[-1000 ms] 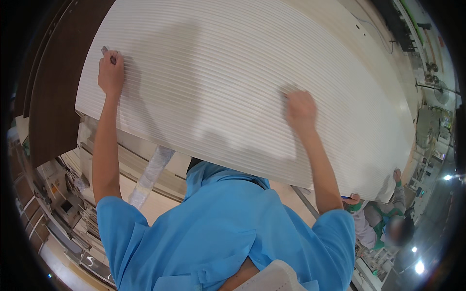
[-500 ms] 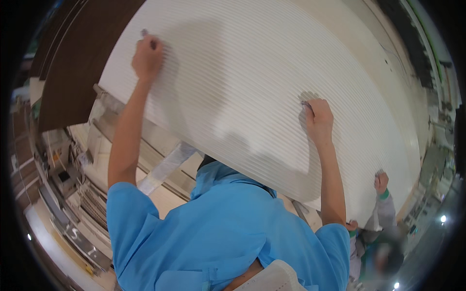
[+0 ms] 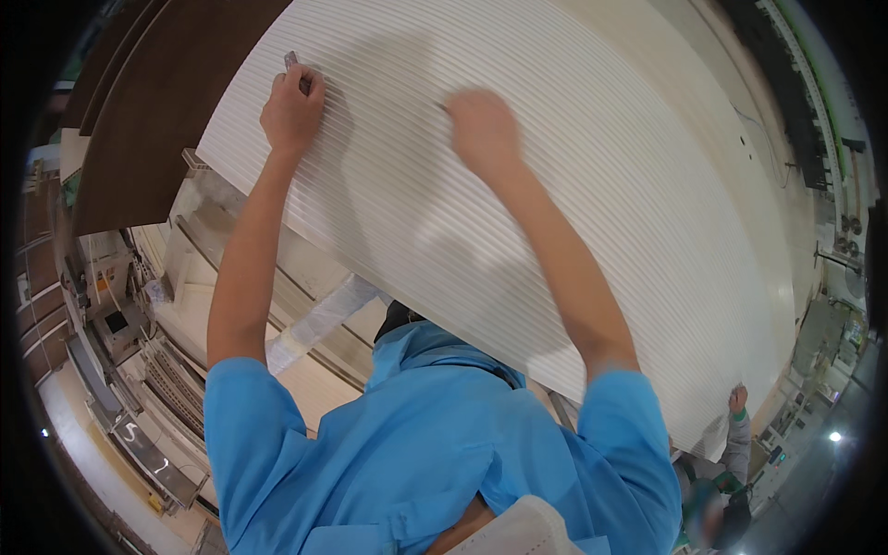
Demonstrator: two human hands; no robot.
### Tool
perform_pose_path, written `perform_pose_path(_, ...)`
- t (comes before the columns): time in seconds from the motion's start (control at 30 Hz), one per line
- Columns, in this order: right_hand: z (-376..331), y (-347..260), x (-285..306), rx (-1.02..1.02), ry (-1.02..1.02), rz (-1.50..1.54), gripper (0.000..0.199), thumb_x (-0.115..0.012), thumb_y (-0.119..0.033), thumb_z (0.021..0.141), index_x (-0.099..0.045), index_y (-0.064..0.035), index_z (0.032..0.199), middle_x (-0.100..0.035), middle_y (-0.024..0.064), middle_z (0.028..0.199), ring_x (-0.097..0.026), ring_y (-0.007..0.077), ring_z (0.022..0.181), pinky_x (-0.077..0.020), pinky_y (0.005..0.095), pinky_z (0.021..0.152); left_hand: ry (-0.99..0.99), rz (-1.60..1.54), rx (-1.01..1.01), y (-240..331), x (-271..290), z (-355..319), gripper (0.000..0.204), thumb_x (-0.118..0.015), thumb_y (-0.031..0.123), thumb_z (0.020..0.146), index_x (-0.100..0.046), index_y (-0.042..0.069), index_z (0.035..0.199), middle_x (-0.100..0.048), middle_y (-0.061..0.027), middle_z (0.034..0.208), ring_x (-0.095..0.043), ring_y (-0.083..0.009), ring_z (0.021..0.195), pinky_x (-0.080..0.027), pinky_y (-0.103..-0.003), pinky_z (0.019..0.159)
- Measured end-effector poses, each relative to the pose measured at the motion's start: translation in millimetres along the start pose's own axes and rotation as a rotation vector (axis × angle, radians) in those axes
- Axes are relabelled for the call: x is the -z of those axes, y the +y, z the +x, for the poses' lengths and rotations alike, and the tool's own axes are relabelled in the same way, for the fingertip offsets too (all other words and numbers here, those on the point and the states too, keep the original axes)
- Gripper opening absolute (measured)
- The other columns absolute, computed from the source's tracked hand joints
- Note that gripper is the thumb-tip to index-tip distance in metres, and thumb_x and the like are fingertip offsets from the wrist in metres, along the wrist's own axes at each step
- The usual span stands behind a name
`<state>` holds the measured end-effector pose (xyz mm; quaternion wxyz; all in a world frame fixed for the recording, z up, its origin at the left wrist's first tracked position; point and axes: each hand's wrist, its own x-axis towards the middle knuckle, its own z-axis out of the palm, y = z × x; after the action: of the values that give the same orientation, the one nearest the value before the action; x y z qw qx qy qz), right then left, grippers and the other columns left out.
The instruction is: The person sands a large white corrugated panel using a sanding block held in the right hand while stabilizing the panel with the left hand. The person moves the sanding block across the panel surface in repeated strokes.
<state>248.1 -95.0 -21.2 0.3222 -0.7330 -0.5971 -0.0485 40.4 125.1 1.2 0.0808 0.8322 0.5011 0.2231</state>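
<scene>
A large white panel with fine parallel ridges lies in front of me. At its far left part, my left hand is closed round a small grey-purple piece whose end sticks out past the fingers; its kind does not show. My right hand is over the far middle of the panel, smeared by motion, with its fingers closed. A thin dark tip shows at its fingertips, too small and blurred to name. Whether the right hand touches the ridges I cannot tell.
Dark brown boards stand against the panel's left end. Below them is machinery with a grey box and rails. A co-worker's hand is at the panel's right end. A clear-wrapped beam runs under the near edge.
My right hand has swept left and away from me across the panel. My left hand has shifted slightly right in view, still gripping its piece. The co-worker's hand appears lower.
</scene>
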Motion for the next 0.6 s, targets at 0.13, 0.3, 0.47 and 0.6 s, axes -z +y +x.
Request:
perform_pose_path(0.13, -163, 53, 143, -0.066, -0.127, -0.284, 0.006, -0.065, -0.007, 0.085, -0.067, -0.0065, 0.091, -0.065, 0.0137, 0.086, -0.062, 0.0334, 0.085, -0.0491, 0.0476, 0.077, -0.023, -0.039, 0.036, -6, -7, -1, 0.017, -0.064, 0.035, 0.095, -0.066, 0.02, 0.102, -0.067, -0.0046, 0.1, -0.069, -0.0298, 0.089, -0.054, -0.044, 0.077)
perform_pose_path(0.3, -221, 59, 214, -0.257, -0.191, -0.419, 0.013, -0.065, -0.003, 0.081, -0.066, -0.0054, 0.093, -0.063, 0.0147, 0.085, -0.061, 0.0345, 0.083, -0.0483, 0.0472, 0.077, -0.035, -0.017, 0.036, -6, -7, 2, 0.018, -0.064, 0.035, 0.093, -0.066, 0.019, 0.101, -0.066, -0.0041, 0.1, -0.069, -0.0292, 0.09, -0.054, -0.045, 0.078)
perform_pose_path(0.47, -74, 12, 78, -0.076, -0.143, -0.262, 0.019, -0.065, -0.002, 0.076, -0.068, -0.0063, 0.095, -0.069, 0.0152, 0.094, -0.066, 0.033, 0.098, -0.0516, 0.0458, 0.091, -0.021, -0.016, 0.04, 0, -4, 3, 0.018, -0.065, 0.034, 0.093, -0.066, 0.018, 0.101, -0.066, -0.0052, 0.1, -0.069, -0.0298, 0.089, -0.054, -0.045, 0.078)
perform_pose_path(0.6, 35, -18, -18, 0.08, 0.0, -0.007, 0.017, -0.061, -0.005, 0.082, -0.069, -0.006, 0.096, -0.07, 0.0116, 0.095, -0.064, 0.0321, 0.096, -0.0516, 0.0457, 0.087, -0.004, -0.008, 0.018, 1, -2, 3, 0.017, -0.065, 0.034, 0.093, -0.066, 0.018, 0.1, -0.066, -0.0057, 0.099, -0.069, -0.0305, 0.087, -0.054, -0.045, 0.077)
